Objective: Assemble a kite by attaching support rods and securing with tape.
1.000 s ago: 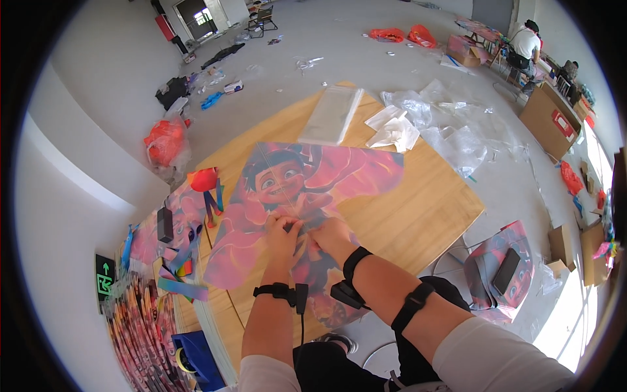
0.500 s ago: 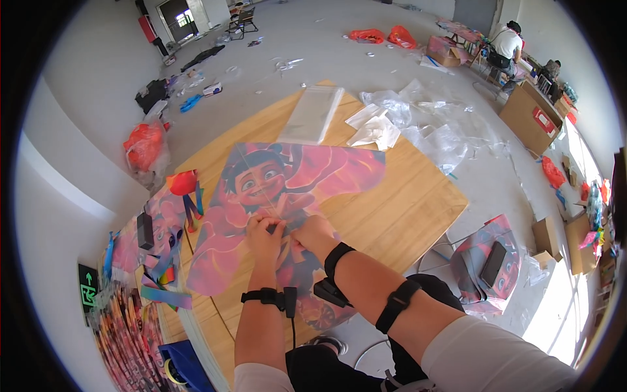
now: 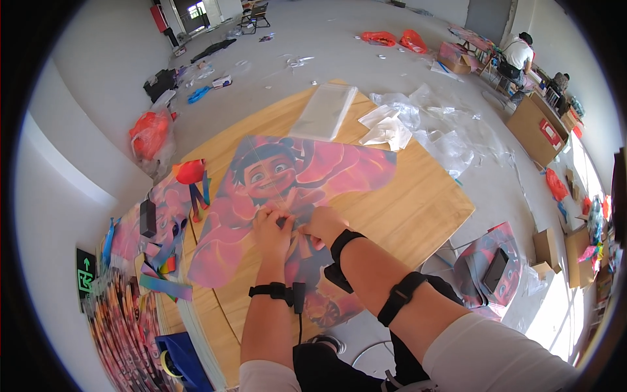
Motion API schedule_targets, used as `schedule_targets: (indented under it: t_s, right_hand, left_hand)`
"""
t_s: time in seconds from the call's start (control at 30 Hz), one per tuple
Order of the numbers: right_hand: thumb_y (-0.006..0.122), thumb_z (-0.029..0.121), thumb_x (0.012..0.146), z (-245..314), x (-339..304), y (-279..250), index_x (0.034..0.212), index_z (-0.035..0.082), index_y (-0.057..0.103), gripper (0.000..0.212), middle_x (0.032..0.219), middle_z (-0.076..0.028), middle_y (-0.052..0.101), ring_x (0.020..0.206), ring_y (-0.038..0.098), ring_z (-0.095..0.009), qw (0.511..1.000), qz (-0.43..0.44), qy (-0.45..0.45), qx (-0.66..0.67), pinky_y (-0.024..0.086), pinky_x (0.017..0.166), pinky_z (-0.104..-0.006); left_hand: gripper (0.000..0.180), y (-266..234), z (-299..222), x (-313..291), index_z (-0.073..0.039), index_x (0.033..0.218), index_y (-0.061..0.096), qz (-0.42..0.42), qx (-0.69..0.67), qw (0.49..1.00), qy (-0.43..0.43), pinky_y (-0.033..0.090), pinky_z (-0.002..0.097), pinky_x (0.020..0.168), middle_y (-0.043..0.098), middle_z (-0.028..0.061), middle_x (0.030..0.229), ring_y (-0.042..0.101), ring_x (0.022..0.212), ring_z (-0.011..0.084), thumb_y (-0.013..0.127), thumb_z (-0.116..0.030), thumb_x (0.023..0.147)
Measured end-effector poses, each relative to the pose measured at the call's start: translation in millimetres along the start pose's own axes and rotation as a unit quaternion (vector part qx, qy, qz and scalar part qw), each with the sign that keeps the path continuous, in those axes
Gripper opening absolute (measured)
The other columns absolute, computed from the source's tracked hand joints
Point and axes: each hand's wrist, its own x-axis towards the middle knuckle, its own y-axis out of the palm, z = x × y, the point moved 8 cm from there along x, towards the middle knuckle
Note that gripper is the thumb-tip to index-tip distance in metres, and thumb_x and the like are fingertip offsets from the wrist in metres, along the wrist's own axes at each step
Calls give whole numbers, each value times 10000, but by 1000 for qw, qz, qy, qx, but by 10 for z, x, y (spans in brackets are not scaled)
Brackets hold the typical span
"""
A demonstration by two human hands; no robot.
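Note:
A large pink and purple kite printed with a cartoon figure lies spread on the wooden table. Thin straight lines cross its upper half. Over the kite's middle, my left hand is closed, its thumb and fingertips pinched near a small dark spot. Just to its right my right hand is also closed, with bent fingers close to the kite's surface. The fingertips of both hands are near each other. What they pinch is too small and too covered to name. Black straps with small devices circle both forearms.
Clear plastic sleeves and a crumpled white sheet lie at the table's far side. Rainbow ribbons and a black box are at left, above stacked printed pieces. A covered stool holding a phone stands right.
The whole view has shifted slightly, so things sit farther right. Both hands stay over the kite's middle; the right hand's fingers have turned and show more below the palm.

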Motion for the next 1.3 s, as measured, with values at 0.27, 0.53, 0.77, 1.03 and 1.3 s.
schedule_targets:
  t_s: [0.27, 0.53, 0.77, 1.03, 1.3]
  right_hand:
    - [756, 340, 892, -33, 70, -77, 762, 0, 722, 365, 676, -66, 728, 598, 730, -173, 997, 7, -70, -11, 593, 611, -323]
    - [635, 196, 915, 20, -256, -204, 1204, 55, 667, 323, 900, -137, 743, 819, 739, -304, 924, -237, -277, -116, 588, 732, -456]
    - [545, 179, 958, 204, -268, 115, 1520, 122, 431, 577, 1110, -161, 668, 941, 702, -347, 877, -202, -317, -300, 563, 744, -461]
    - [560, 183, 966, 165, -143, 305, 1512, 18, 395, 593, 1190, -161, 642, 987, 706, -319, 848, -220, -299, -378, 582, 746, -437]
    - [556, 144, 941, 57, -338, 241, 1500, 60, 427, 579, 1132, -162, 640, 942, 696, -339, 848, -203, -309, -379, 580, 734, -431]
  left_hand:
    - [185, 49, -153, 19, -147, 855, 700, 15, 0, 1000, 6, 412, 465, 1008, 607, 57, 1076, 552, 1160, 342, 837, -212, 750]
    - [212, -48, -254, -4, -131, 1005, 657, -28, 57, 998, 13, 444, 484, 967, 634, 80, 1047, 594, 1087, 333, 764, -141, 823]
    - [267, -69, -164, -80, -132, 1152, 674, 82, -44, 993, 72, 407, 490, 979, 626, 56, 1208, 575, 1153, 309, 659, -132, 886]
    - [526, 95, -584, -459, -50, 1422, 573, 130, 270, 938, 174, 409, 483, 1043, 541, 104, 1459, 514, 1317, 288, 590, -221, 924]
    - [528, 218, -556, -392, -14, 1427, 548, 167, 298, 932, 122, 393, 508, 1076, 500, 118, 1509, 490, 1351, 298, 559, -247, 954]
